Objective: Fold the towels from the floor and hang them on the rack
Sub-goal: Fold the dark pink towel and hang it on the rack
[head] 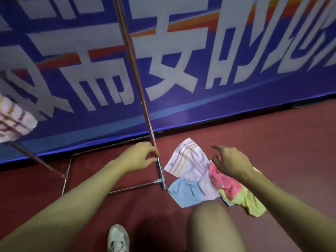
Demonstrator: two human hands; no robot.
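Note:
Several towels lie in a heap on the red floor: a white striped towel (187,160), a light blue towel (184,194), a pink towel (224,182) and a yellow-green towel (251,202). My right hand (231,161) hovers over the pink towel with fingers apart, holding nothing. My left hand (141,157) hangs beside the rack's upright pole (135,70), near its foot, fingers loosely curled; a grip on the pole cannot be made out. A striped towel (13,119) hangs on the rack at the far left.
The rack's metal base bars (134,187) lie on the floor left of the heap. A blue banner wall (181,60) with large white characters stands right behind. My knee (212,228) and a white shoe (118,239) are at the bottom.

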